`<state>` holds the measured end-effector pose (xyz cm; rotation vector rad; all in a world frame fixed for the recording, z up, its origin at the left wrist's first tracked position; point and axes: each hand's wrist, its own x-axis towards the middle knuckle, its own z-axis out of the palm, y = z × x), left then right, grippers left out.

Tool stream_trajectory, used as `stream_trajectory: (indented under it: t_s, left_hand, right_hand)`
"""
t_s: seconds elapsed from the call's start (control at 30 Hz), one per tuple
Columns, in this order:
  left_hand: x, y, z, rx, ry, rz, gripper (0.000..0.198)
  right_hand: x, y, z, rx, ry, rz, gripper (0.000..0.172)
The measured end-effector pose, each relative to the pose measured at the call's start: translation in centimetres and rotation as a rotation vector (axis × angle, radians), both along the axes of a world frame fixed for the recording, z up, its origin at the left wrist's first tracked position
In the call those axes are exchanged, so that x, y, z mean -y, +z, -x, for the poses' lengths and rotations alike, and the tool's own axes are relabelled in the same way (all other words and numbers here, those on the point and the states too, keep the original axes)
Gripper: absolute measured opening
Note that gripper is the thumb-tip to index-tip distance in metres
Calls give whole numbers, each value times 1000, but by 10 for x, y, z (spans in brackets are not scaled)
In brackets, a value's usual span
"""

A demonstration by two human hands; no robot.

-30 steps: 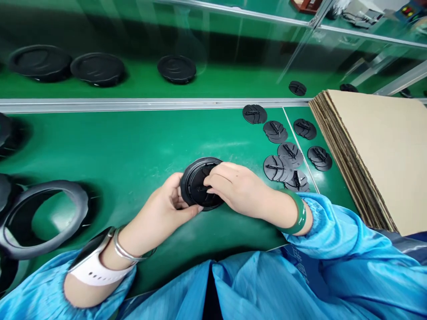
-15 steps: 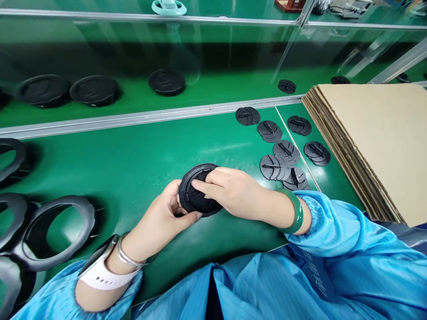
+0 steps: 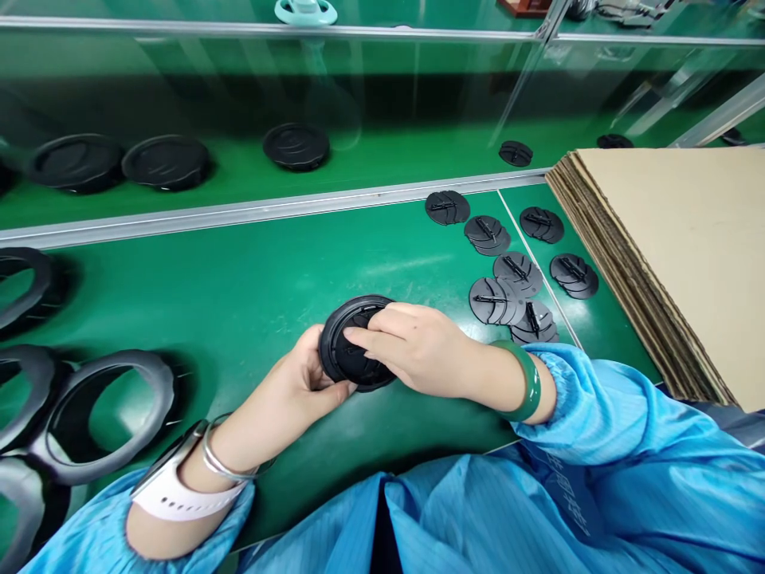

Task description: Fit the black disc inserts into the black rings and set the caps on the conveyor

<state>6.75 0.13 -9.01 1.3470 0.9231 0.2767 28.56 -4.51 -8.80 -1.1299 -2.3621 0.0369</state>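
Between our two hands, over the near middle of the green table [image 3: 256, 287], we have a round black part [image 3: 352, 363], its recessed face turned up toward us; we cannot tell whether its underside touches the tabletop. Our left hand [image 3: 304, 383] is clamped on its left edge, thumb on the near rim. Our right hand [image 3: 421, 351] comes over the far right side with its fingertips down in the recess; they hide what lies under them, so we cannot tell whether they pinch something or only press. We judge the step in hand to be fine fitting or adjusting inside the recess, and that the next move calls for a firm left hold on the rim and even fingertip pressure. The part is itself a shallow, dish-like holder: a dark inner piece shows in it, partly covered by our fingers. To the right, apart from it, flat dark discs [image 3: 447, 207] lie loose, a few overlapping, each with a narrow raised bar. At the left, hollow black rings [image 3: 154, 395] stand close together, with green tabletop visible through the openings. Behind the metal rail [image 3: 268, 210] sit three round black covers [image 3: 296, 147] with closed tops, so nothing inside them shows. A stack of cardboard sheets [image 3: 675, 239] lies at the far right.
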Motion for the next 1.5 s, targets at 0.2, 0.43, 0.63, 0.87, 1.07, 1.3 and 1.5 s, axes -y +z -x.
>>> stream_trajectory:
  t_s: [0.2, 0.43, 0.63, 0.87, 1.07, 1.3, 1.5]
  left_hand:
    - [2, -2, 3, -10, -19, -22, 57]
    - [2, -9, 4, 60, -21, -18, 56]
    - [2, -8, 0, 65, 1, 35, 55]
    - [5, -6, -4, 17, 26, 5, 52]
    - [4, -6, -9, 166, 167, 35, 64]
    - [5, -14, -3, 52, 77, -101, 78]
    - [8, -15, 0, 39, 34, -179, 59]
  right_hand:
    - [2, -4, 4, -14, -17, -31, 21]
    - [1, -3, 2, -24, 0, -23, 23]
    - [6, 2, 6, 55, -62, 6, 32]
    - [10, 6, 15, 165, -108, 29, 33]
    - [2, 5, 4, -289, -248, 85, 35]
    - [-10, -7, 1, -602, -381, 566, 9]
    - [-14, -9, 7, -696, -460, 622, 13]
